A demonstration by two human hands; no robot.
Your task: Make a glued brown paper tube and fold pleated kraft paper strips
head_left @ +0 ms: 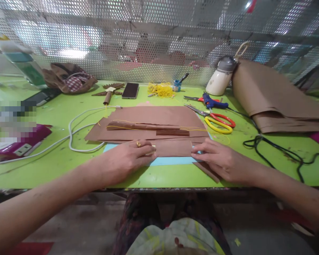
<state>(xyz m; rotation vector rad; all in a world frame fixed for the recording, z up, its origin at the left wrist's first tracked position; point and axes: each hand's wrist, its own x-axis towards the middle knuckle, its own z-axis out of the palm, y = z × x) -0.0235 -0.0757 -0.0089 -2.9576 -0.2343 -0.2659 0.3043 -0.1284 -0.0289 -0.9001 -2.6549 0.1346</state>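
A small rectangle of brown paper (173, 148) lies on a light blue sheet (167, 161) near the table's front edge. My left hand (131, 156) pinches its left end between closed fingers. At the right end my right hand (217, 156) grips it the same way, fingers together. Under the right hand a narrow brown strip (207, 171) sticks out. Just beyond lie larger brown sheets (154, 115), with a folded brown paper strip (140, 126) strung with yellow thread and a short pleated piece (172, 132) on top.
Red-and-yellow scissors (219, 122) and a blue glue gun (214, 102) lie at right, beside a black cord (279, 150). Farther back are a phone (130, 90), yellow string (161, 90) and a cream bottle (220, 78). A white cable (70, 136) runs left to a purple power strip (23, 141).
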